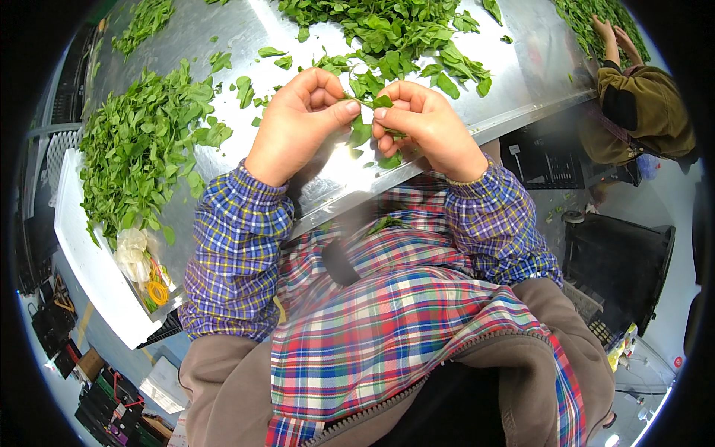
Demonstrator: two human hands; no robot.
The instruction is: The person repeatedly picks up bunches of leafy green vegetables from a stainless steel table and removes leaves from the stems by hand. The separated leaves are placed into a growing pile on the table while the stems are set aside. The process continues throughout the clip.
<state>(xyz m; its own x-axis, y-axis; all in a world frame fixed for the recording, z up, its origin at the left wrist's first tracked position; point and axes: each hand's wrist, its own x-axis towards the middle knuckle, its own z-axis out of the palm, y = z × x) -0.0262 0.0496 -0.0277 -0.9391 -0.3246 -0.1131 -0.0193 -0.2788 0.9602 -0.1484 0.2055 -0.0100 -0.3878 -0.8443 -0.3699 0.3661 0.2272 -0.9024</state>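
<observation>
Over the near edge of a metal table (313,193), both my hands meet at one leafy green sprig (381,103). My left hand (304,120) pinches its thin stem between thumb and forefinger. My right hand (427,125) grips the leafy end, its other fingers curled around leaves that are partly hidden. Just beyond my fingers lies a large heap of leafy green sprigs (385,28), with loose leaves scattered around it. To my left a second big pile of leaves (139,145) reaches the table's side.
By the left pile lie a crumpled clear plastic bag (134,254) and yellow rubber bands (157,288), beside a white foam board (95,268). At right another person's hands (611,36) work in more greens (581,28). Black crates (542,162) stand under the table.
</observation>
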